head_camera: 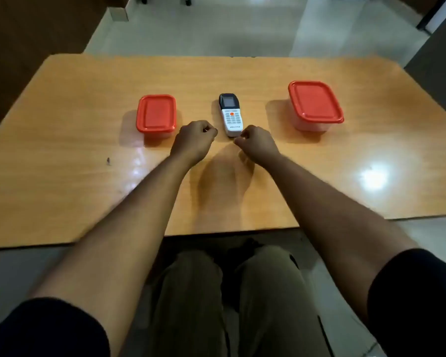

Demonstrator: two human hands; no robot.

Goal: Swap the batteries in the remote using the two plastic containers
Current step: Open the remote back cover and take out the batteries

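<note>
A white remote (pixel 231 115) with a dark screen end lies face up at the middle of the wooden table (pixel 88 176). A clear plastic container with a red lid (pixel 156 115) stands to its left. A larger red-lidded container (pixel 315 104) stands to its right. Both lids are on. My left hand (pixel 195 141) hovers just left of the remote's near end, fingers curled, holding nothing. My right hand (pixel 258 143) sits at the remote's near right corner, fingers curled, fingertips close to the remote's bottom edge; I cannot tell whether they touch it.
A small dark speck (pixel 108 161) lies on the table at the near left. The table's near edge runs above my knees (pixel 229 292). Tiled floor lies beyond the far edge, with a dark wall on the left.
</note>
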